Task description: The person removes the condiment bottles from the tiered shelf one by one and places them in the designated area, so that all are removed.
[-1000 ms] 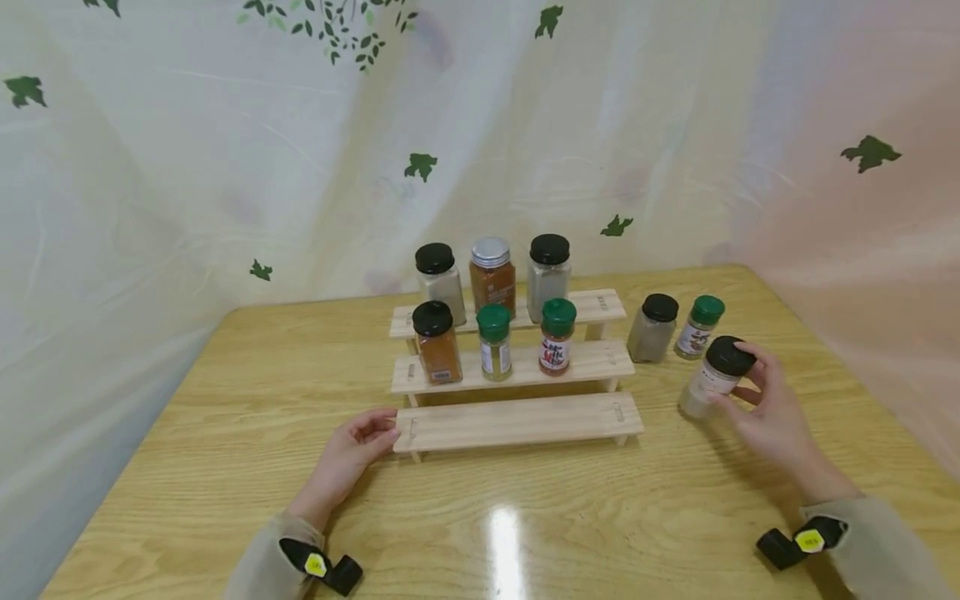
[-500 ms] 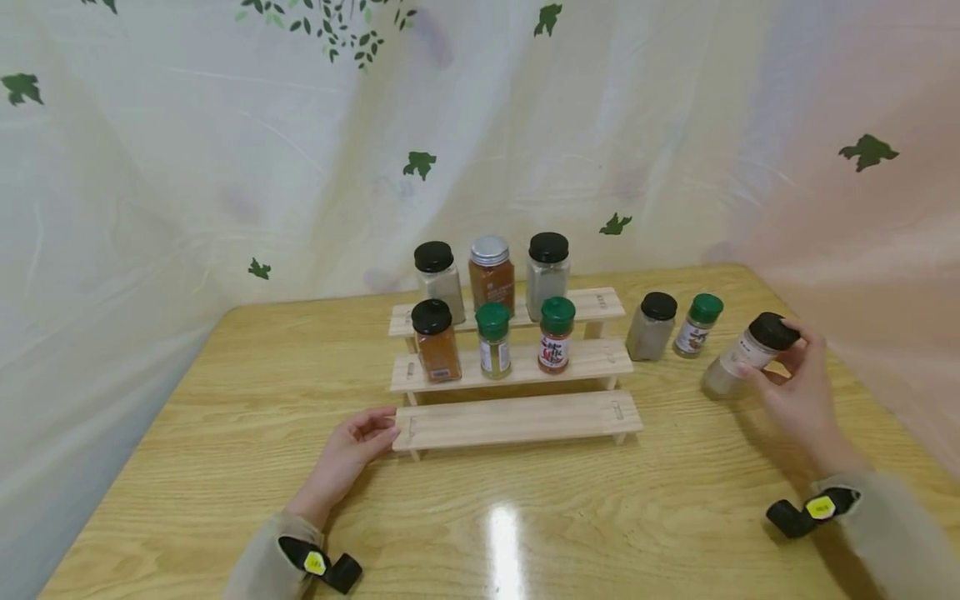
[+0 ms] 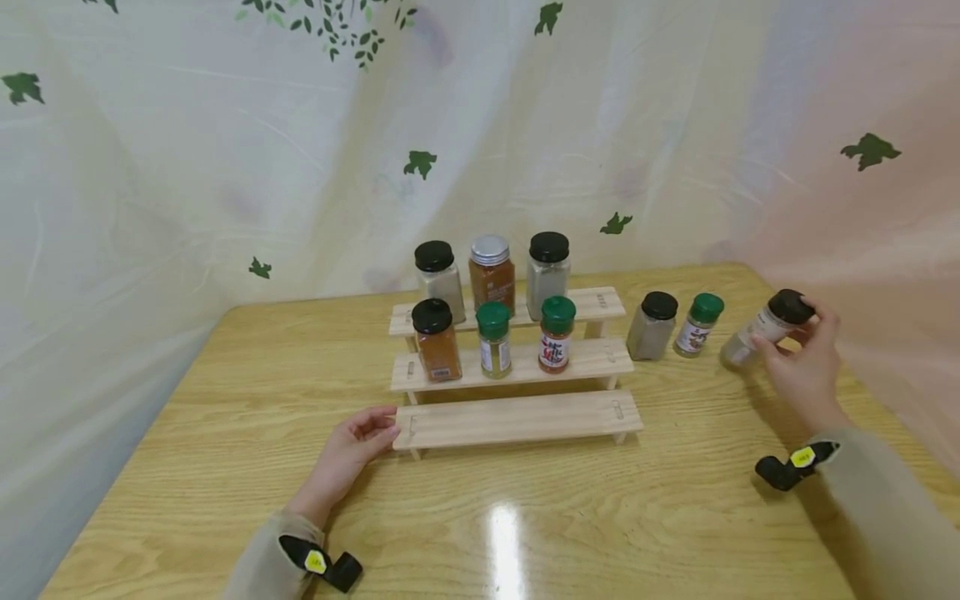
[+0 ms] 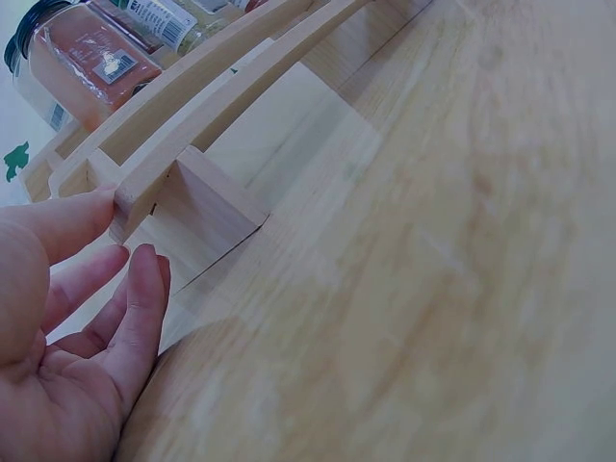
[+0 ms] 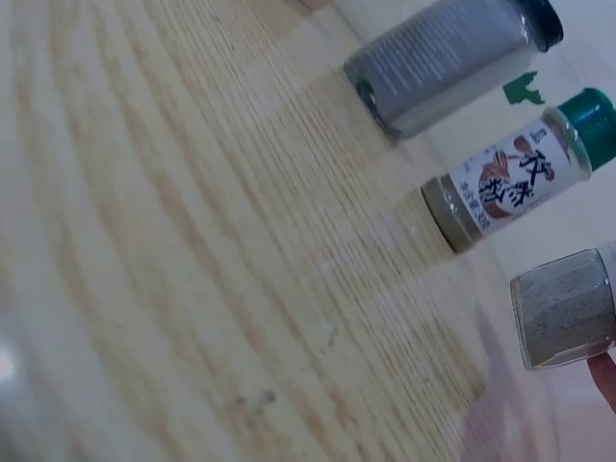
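Note:
A three-tier wooden spice rack (image 3: pixel 517 421) stands mid-table. My left hand (image 3: pixel 350 454) holds the left end of its lowest shelf; in the left wrist view one fingertip (image 4: pixel 96 207) presses the shelf's corner, the other fingers curled below. At the right, my right hand (image 3: pixel 806 371) grips a black-lidded spice jar (image 3: pixel 757 337) by its upper part, tilted with its lid toward the right. Greyish powder fills that jar's base (image 5: pixel 568 308) in the right wrist view. Left of it stand a green-capped spice bottle (image 3: pixel 696 327) and a square black-lidded jar (image 3: pixel 651 329).
On the top tier stand two black-lidded jars and a silver-lidded jar (image 3: pixel 492 279). The middle tier bears an orange-brown jar (image 3: pixel 438 346) and two green-capped bottles (image 3: pixel 556 342). A leaf-patterned curtain (image 3: pixel 300 167) hangs behind the wooden table (image 3: pixel 262 375).
My right hand has carried the tilted jar rightward and farther back, beyond the green-capped bottle's right side. My left hand and the rack stay where they were.

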The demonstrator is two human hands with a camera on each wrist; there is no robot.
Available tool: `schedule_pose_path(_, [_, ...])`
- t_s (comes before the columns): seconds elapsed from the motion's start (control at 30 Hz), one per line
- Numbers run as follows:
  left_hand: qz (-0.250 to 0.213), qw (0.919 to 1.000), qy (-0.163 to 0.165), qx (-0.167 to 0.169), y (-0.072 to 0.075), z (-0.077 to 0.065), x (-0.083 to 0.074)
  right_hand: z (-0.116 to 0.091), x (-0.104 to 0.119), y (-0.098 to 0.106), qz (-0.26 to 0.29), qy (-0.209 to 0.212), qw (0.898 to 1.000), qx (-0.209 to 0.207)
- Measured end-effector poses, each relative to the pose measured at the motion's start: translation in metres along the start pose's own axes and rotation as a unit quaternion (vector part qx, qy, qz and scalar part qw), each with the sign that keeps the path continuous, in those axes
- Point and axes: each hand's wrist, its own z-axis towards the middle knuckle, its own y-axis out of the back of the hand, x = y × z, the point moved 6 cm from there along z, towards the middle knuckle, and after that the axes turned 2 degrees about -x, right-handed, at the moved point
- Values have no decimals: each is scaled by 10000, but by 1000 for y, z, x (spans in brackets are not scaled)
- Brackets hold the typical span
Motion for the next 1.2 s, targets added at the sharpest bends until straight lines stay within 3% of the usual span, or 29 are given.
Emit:
schedule_pose_path(0.3, [42,10000,-33,-19,0,-1,-1,11,-10,-9,-455,53,9989,100])
schedule_pose_path(0.77, [109,9999,24,-72,0,-1,-3,13,-4,-18,-497,501,9962,515])
schedule_pose_path(1.2, [146,9999,35,-57,0,-1,-1,18,-7,-24,-665,274,9934,892])
